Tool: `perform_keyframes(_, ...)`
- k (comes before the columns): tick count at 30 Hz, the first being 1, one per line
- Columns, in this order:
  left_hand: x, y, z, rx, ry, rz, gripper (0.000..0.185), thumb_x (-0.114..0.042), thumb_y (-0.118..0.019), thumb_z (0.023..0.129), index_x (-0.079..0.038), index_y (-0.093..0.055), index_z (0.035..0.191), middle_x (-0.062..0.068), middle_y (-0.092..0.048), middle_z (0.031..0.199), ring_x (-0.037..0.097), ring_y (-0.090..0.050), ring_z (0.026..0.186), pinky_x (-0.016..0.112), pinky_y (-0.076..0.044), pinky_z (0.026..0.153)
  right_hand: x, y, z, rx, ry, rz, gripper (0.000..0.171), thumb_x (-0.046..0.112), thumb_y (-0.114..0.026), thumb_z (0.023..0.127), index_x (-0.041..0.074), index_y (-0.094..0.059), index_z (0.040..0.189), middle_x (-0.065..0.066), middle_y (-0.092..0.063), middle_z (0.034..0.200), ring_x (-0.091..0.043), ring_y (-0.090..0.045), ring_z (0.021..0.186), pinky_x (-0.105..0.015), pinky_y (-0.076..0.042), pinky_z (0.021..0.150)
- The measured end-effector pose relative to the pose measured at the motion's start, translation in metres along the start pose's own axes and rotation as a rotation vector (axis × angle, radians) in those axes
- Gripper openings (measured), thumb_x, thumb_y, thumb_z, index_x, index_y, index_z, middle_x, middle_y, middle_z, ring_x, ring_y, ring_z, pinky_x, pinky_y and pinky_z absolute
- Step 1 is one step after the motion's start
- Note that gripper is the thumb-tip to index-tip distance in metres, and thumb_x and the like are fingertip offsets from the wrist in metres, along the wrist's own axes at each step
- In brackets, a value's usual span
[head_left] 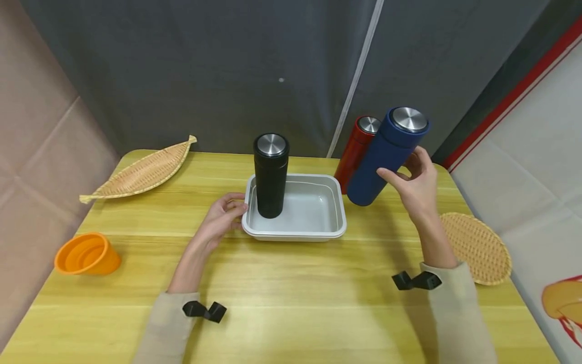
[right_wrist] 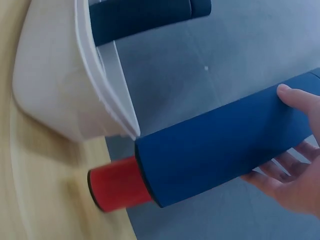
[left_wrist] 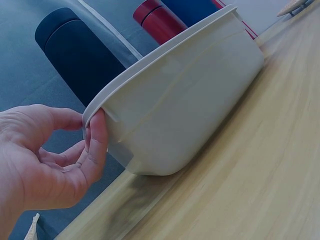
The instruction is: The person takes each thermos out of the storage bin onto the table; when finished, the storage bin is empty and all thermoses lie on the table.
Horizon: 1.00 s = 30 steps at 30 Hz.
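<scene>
ok so nearest stuff first: orange cup (head_left: 88, 254) off to my left, only its own ridged inside showing, and a round woven mat (head_left: 477, 247) by my right forearm. my left hand (head_left: 224, 216) is pinching the left end of the rim on the grey tub (head_left: 313, 212), which sits on the table (head_left: 291, 303). black bottle (head_left: 271, 177) stands inside at the left, bare floor beside it.

my right hand (head_left: 416, 182) is wrapped round the upper part of the blue bottle (head_left: 386, 156), tilted and looking lifted, just outside the tub's right end. red bottle (head_left: 353, 154) is partly hidden behind it, also outside.

so i'd call it partway: one bottle in, two out, one of those gripped. further back on the left there's a leaf-shaped basket (head_left: 144, 172), then the dark curtain (head_left: 204, 76).
</scene>
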State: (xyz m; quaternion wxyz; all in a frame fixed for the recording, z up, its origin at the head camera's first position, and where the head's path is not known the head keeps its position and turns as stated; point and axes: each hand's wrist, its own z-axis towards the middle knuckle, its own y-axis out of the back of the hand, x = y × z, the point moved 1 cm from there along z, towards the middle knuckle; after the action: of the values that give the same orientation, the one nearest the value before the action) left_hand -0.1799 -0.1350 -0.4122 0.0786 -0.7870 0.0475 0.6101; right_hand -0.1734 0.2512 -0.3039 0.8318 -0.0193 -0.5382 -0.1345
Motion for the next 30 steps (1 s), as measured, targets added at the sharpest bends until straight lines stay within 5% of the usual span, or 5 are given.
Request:
perform_keyframes(16, 0.001, 0.0, 0.001, -0.008, 0.02, -0.035, 0.045, -0.007, -0.056, 0.097, 0.002, -0.039, 0.138, 0.021, -0.054, 0.123, 0.019, -0.06, 0.089, 0.03, -0.057, 0.07, -0.042, 0.03, 0.014, -0.066, -0.076, -0.141, 0.06, 0.007, -0.079, 0.078, 0.015, -0.051, 0.131, 0.003, -0.056, 0.115, -0.013, -0.053, 0.103, -0.016, -0.049, 0.08)
perform_keyframes(30, 0.001, 0.0, 0.0, 0.003, 0.02, -0.041, 0.046, -0.006, -0.055, 0.097, 0.001, -0.038, 0.139, 0.026, -0.051, 0.129, 0.019, -0.06, 0.089, 0.029, -0.057, 0.069, -0.074, 0.023, 0.033, -0.157, -0.159, -0.186, 0.067, 0.014, -0.078, 0.08, 0.009, -0.043, 0.137, 0.008, -0.05, 0.114, -0.007, -0.047, 0.103, -0.033, -0.039, 0.099)
